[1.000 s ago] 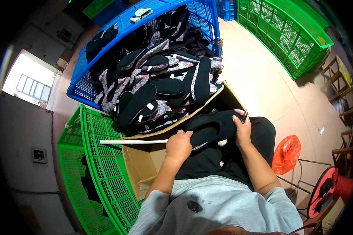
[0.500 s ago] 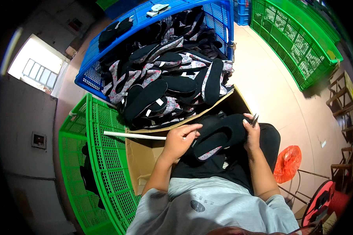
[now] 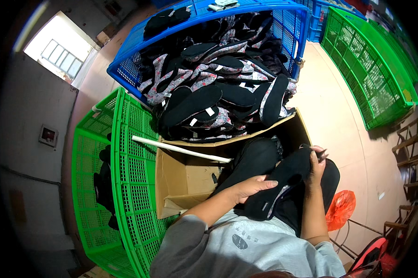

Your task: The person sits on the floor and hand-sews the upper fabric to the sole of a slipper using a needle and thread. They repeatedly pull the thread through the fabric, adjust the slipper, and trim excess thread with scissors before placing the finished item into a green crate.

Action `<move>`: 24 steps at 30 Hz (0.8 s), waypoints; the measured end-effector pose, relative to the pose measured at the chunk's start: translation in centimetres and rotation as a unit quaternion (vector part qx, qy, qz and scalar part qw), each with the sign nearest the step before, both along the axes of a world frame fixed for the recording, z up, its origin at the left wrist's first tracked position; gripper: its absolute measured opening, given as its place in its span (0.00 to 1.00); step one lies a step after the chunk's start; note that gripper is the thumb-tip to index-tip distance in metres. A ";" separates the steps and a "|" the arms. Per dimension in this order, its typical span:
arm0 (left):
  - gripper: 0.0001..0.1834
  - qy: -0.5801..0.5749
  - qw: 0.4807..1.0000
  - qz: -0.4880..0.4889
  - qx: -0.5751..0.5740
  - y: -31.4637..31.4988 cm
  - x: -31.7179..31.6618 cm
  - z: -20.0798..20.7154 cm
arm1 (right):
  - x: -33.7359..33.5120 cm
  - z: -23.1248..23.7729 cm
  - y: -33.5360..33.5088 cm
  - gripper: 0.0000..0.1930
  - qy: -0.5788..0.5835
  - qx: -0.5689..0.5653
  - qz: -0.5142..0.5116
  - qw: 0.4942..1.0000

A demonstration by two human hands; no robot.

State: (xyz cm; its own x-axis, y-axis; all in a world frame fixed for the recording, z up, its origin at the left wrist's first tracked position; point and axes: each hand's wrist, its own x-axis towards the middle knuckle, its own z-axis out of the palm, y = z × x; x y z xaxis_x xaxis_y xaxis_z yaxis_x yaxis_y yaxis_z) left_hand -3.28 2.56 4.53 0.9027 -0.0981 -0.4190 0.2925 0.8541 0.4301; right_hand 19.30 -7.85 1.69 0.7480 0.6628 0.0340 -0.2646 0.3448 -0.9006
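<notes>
Left hand had moved in and closed on the slipper; half a second back its raised fingers were near the toe end, off it. Slipper had also come in toward the grey shirt. Camera had swung too, so the background shifted.

Slipper lay over the lap, between the hands, long axis diagonal: near-left end by the shirt, far-right end up at the right hand. Left hand was nearer the body end, thumb pressed on top, fingers hidden underneath. Right hand sat at the far end, pinching a dark pointed tool whose tips pointed away from the slipper. Looked like snips, but too small and dark to be sure; couldn't tell how firmly that hand also gripped the slipper.

Past the left forearm: cardboard box, white rod across it, green crate on the left. Red bag was off right, beyond the right forearm. Farther out, the slipper pile filled the blue crate; more green crates stood far right.
</notes>
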 end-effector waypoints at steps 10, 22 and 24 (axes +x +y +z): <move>0.41 0.121 0.611 0.000 0.782 -1.6 2.3 2.9 | -0.5 0.8 1.2 0.42 0.050 -0.047 0.123 0.990; 0.47 0.068 0.570 0.020 0.818 -3.6 3.4 3.7 | 0.6 3.1 0.1 0.54 0.106 0.052 0.145 0.982; 0.47 0.062 0.566 0.030 0.822 -3.4 3.6 3.9 | 0.7 3.0 0.1 0.52 0.102 0.070 0.138 0.983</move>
